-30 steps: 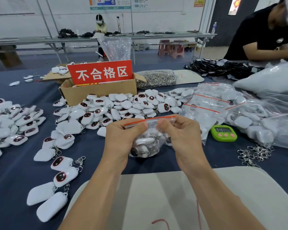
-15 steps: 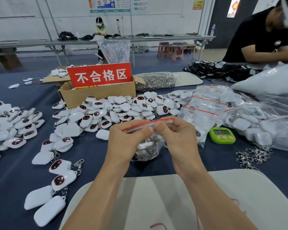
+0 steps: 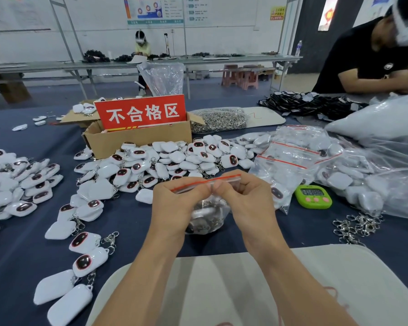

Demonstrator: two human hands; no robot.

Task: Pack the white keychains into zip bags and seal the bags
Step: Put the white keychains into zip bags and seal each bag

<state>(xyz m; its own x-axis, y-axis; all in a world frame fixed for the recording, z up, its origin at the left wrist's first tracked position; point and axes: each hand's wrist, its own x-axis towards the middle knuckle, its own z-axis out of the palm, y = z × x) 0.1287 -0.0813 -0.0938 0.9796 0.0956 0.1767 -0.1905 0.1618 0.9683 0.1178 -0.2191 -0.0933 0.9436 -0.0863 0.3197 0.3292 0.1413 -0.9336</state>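
Observation:
A clear zip bag [image 3: 206, 216] with a red seal strip hangs between my hands above the dark blue table, holding white keychains. My left hand [image 3: 174, 208] pinches the left part of the strip. My right hand [image 3: 247, 203] pinches the strip right beside it, thumbs nearly touching at the middle. The bag's lower part shows between my wrists. A big heap of loose white keychains [image 3: 170, 161] lies just behind the bag.
A cardboard box [image 3: 137, 140] with a red sign stands behind the heap. More keychains [image 3: 17, 184] lie at left and front left. Packed zip bags [image 3: 292, 158], a green timer [image 3: 313, 196] and loose metal clasps [image 3: 356, 225] are at right. A pale board [image 3: 245, 290] lies near me.
My two hands have drawn closer together along the red strip; the right thumb now sits almost against the left one. The bag stays in the same place.

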